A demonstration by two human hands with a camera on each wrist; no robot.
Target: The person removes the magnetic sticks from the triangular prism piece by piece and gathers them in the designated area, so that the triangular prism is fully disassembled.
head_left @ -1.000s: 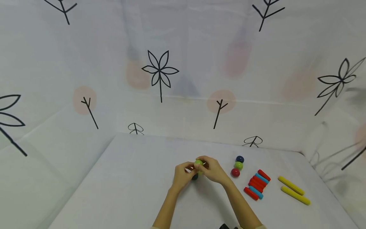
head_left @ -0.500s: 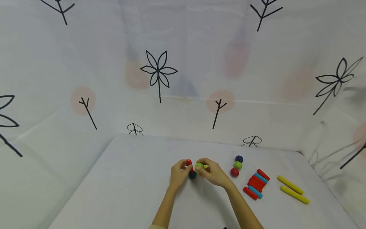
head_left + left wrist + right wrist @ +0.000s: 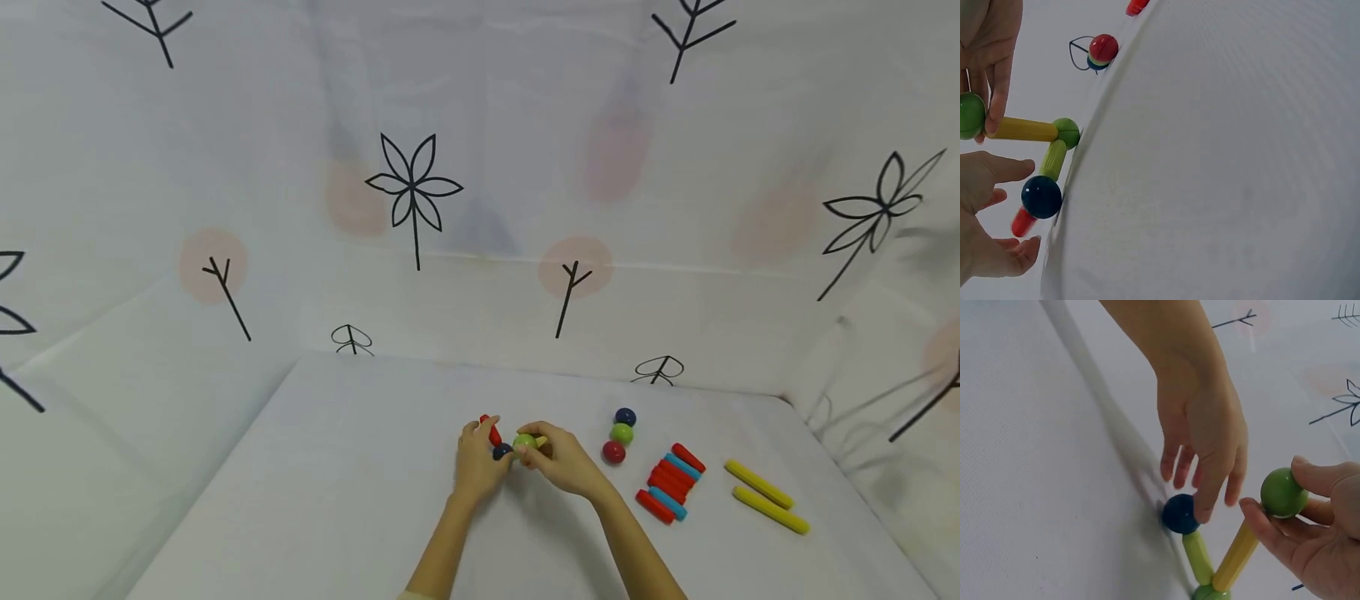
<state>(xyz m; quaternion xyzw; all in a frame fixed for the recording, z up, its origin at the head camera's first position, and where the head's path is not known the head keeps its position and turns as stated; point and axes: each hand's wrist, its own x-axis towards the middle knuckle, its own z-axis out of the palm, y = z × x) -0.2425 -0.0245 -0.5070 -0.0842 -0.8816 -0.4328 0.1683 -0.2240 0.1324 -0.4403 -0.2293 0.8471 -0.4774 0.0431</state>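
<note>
My right hand [image 3: 562, 458] pinches a green ball [image 3: 1284, 492] between thumb and fingers. A yellow rod [image 3: 1022, 129] runs from that ball to a second green ball [image 3: 1067, 132] near the tabletop. From there a light green rod [image 3: 1053, 159] leads to a dark blue ball [image 3: 1041, 197], and a red rod [image 3: 491, 429] sticks out beyond it. My left hand [image 3: 477, 462] is around the blue ball with its fingers spread and loosely bent. Its thumb appears to touch or nearly touch the ball in the right wrist view. The red rod is hidden in the right wrist view.
Right of the hands, a dark blue ball [image 3: 625, 417], a green ball [image 3: 622, 433] and a red ball [image 3: 613, 452] sit in a row. Several short red and blue rods [image 3: 670, 483] lie beyond them, then two long yellow rods [image 3: 771, 510]. A patterned cloth [image 3: 480, 208] hangs behind.
My left hand has let go of the red rod and shifted nearer to me, beside the blue ball. The rod now points away from that ball. My right hand keeps its pinch on the green ball.
</note>
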